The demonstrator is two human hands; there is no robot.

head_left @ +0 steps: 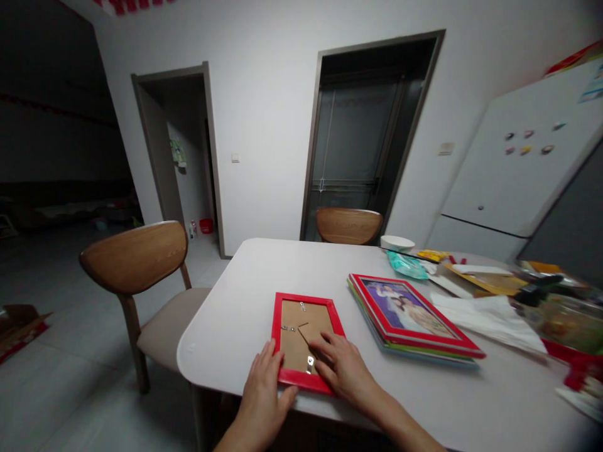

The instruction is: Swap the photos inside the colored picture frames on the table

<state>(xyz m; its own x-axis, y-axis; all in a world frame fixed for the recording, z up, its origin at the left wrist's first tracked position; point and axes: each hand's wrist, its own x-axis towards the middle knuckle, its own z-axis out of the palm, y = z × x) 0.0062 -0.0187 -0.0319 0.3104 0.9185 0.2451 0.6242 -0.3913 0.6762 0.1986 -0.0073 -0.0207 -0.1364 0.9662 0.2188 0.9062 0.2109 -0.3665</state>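
Note:
A red picture frame lies face down near the table's front edge. Its brown backing board shows small metal fittings and a thin dark angled line around the middle. My left hand holds the frame's lower left corner, fingers along the left side and thumb by the bottom edge. Over the right part of the backing, my right hand has its fingers bent and close together at the lower end of that line. Whatever lies beneath these fingertips is hidden.
Right of my hands, a stack of picture frames has a photo of people on top. Beyond it are white paper, a teal packet, a white bowl and clutter. Wooden chairs stand at the left and far side of the white table.

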